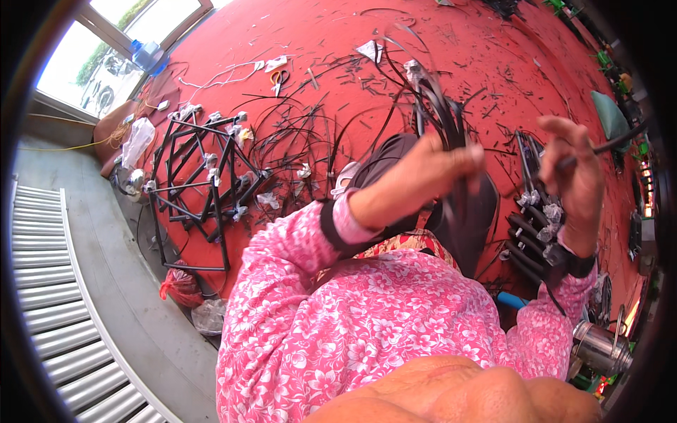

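My left hand (448, 162), blurred by motion, is closed around a bundle of black strips (443, 109) in front of my knees. The strips reach up and away from the fist, and a blurred dark part hangs beneath it. A crumpled grey-white wrapping (415, 69) covers something near their far end. Raised at the right, my right hand (575, 180) pinches a black tube or cord (620, 139) that runs out to the right, with some fingers lifted. Under that hand lies a stack of black tubes (530, 236) with silvery wrapped ends.
Black tube frames (204, 173) with wrapped joints stand at the left. Orange-handled scissors (279, 79) and black scraps lie on the red floor (296, 46). A metal flask (599, 347) is at the lower right, a red bag (181, 284) by the left wall, and a water bottle (147, 55) near the door.
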A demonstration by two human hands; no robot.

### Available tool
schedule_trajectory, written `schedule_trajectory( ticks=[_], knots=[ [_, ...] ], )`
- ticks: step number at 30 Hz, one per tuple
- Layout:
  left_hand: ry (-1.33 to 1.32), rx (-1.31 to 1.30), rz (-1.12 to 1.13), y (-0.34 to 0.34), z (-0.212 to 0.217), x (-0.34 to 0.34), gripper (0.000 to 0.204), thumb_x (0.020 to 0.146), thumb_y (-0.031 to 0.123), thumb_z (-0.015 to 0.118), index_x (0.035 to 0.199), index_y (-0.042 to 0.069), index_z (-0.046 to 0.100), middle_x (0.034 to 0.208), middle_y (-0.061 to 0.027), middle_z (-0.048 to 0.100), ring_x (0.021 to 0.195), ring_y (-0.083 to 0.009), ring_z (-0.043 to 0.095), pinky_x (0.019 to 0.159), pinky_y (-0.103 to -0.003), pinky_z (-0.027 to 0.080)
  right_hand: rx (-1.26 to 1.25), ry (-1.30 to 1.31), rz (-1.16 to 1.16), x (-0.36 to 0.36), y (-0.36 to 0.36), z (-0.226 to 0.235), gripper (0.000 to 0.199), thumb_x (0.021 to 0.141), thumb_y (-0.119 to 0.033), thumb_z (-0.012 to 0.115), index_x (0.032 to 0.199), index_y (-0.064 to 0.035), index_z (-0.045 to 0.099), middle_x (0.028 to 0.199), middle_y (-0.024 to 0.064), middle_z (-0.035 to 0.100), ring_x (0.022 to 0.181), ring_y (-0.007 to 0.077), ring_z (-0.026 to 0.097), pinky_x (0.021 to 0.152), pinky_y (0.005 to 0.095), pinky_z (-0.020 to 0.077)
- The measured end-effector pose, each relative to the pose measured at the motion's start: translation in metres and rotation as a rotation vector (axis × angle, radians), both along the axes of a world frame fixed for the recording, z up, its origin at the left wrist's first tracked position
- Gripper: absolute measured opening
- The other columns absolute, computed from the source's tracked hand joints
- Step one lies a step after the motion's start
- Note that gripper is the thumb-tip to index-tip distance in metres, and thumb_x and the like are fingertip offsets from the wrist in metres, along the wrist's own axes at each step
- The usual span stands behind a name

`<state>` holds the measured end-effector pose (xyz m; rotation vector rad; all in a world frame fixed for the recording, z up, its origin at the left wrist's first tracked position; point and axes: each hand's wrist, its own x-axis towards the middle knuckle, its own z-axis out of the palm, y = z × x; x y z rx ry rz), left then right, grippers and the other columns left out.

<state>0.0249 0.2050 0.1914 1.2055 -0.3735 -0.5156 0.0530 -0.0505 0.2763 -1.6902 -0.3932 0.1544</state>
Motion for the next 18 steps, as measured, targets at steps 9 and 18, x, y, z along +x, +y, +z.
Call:
schedule_trajectory(
  ticks=[9,18],
  knots=[
    [-0.563,1.224,-0.587,0.109,0.116,0.123,0.035,0.104,0.032,0.054,0.105,0.000,0.066,0.085,-0.0123,0.071,0.080,-0.0189,0.069,0.069,-0.034,0.054,0.118,0.269,-0.344,0.030,-0.151,-0.050,0.049,0.109,-0.046,0.045,0.103,-0.0016,0.067,0.048,-0.0025,0.044,0.036,0.0040,0.029,0.039,0.0196,0.0200],
    [-1.235,1.758,0.771,0.272,0.065,0.410,0.038,0.099,0.033,0.060,0.117,-0.001,0.063,0.096,-0.0125,0.071,0.087,-0.0220,0.070,0.074,-0.035,0.055,0.860,0.037,-0.062,0.080,-0.169,-0.069,0.044,0.105,-0.030,0.056,0.126,0.0094,0.059,0.096,0.0105,0.049,0.083,0.0179,0.037,0.075,0.0301,0.0374]
  ],
)
